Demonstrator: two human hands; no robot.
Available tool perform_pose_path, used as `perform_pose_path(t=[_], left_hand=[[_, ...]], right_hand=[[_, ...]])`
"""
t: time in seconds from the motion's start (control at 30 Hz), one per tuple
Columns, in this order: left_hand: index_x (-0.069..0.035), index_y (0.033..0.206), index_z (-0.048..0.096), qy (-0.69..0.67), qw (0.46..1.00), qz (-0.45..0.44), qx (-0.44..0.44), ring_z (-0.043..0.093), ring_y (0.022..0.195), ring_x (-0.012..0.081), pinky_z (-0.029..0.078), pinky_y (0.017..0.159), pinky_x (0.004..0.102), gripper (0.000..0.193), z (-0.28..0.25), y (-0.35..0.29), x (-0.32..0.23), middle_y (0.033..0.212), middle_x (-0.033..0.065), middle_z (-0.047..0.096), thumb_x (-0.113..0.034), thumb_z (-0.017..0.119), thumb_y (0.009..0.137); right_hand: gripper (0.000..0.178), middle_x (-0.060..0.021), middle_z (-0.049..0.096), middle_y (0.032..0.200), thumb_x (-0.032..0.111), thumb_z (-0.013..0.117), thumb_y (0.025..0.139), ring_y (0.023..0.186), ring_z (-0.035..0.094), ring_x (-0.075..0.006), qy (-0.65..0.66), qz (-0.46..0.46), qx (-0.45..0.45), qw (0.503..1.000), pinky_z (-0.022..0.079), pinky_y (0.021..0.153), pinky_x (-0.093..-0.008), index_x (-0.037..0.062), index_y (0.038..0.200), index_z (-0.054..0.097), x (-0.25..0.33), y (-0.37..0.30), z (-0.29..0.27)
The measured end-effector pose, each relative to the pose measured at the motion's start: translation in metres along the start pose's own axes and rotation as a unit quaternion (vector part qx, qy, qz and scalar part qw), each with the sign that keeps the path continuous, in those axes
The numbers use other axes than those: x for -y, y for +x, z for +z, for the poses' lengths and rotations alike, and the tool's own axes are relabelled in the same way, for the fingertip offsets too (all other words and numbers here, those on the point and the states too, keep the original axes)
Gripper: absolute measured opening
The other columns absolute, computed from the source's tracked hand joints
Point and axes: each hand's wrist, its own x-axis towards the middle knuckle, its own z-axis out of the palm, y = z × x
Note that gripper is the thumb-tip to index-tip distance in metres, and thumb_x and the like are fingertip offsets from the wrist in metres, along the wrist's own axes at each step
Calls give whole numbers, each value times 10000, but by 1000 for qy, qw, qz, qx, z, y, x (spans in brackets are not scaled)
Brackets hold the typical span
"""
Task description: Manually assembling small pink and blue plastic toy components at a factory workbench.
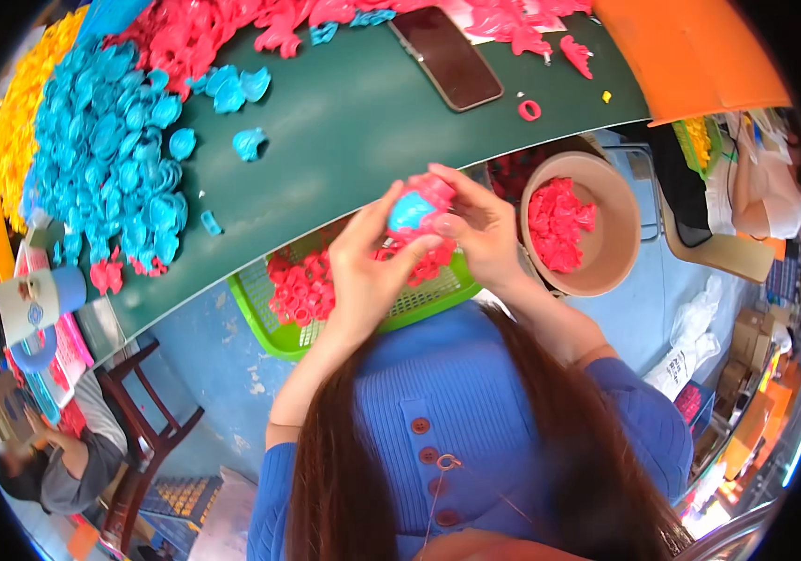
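Between my two hands, above the table's near edge, is a small pink plastic part with a blue patch [410,211]. My left hand [370,260] is closed on its left side, thumb and fingers pressed against it. My right hand [485,232] grips it from the right, fingertips on the pink top end. Below my hands stands a green plastic basket [274,338] holding many pink ring-shaped pieces [302,288]; my forearms and hands cover part of it.
Heaps of blue cup-like pieces [111,140], yellow pieces [22,122] and pink pieces [185,37] lie on the green table [326,122]. There too are a phone [452,61] and a pink ring [529,110]. A beige bucket [617,238] with pink parts stands right. Another person [78,458] sits far left.
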Motion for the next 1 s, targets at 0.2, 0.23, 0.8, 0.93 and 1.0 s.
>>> perform_pose_path(t=[0.2, 0.23, 0.8, 0.93, 1.0], left_hand=[[-80, 1404, 270, 35, 996, -51, 72, 606, 1013, 237, 542, 734, 274, 828, -2, 8, -19, 1255, 169, 506, -84, 735, 719], [-91, 1404, 279, 4, 996, -79, 51, 599, 1029, 228, 538, 731, 266, 782, -3, 9, -16, 1266, 167, 501, -57, 704, 749], [-22, 1203, 549, 99, 992, 17, 83, 649, 857, 155, 492, 593, 218, 428, -19, 19, -26, 1031, 131, 634, 37, 630, 787], [-21, 1195, 555, 85, 995, 0, 47, 645, 841, 146, 495, 610, 218, 407, -31, 13, -16, 1020, 126, 635, 37, 618, 797], [-15, 1219, 529, 22, 995, -76, 61, 643, 854, 157, 508, 618, 221, 362, -38, 11, -11, 1031, 125, 633, -7, 553, 857]], right_hand=[[314, -131, 603, 1057, 5, 597, 806, 958, 601, -217, 2, -16, -277, 961, 494, 838, -316, -22, 1112, 531, 18, -29, -119], [304, -134, 606, 1049, 7, 594, 804, 954, 604, -233, -121, 32, -360, 925, 499, 818, -328, -21, 1101, 537, -7, -32, -149], [342, -112, 611, 605, 366, 681, 750, 611, 625, -255, -627, -21, -308, 715, 483, 583, -354, 27, 792, 653, 63, 124, -163], [262, -116, 641, 648, 296, 688, 742, 624, 646, -220, -659, -50, -298, 689, 487, 598, -326, 43, 810, 678, 41, 142, -190], [270, -90, 640, 629, 299, 686, 757, 593, 619, -137, -628, -70, -294, 717, 467, 568, -287, 37, 820, 687, 53, 136, -194]])
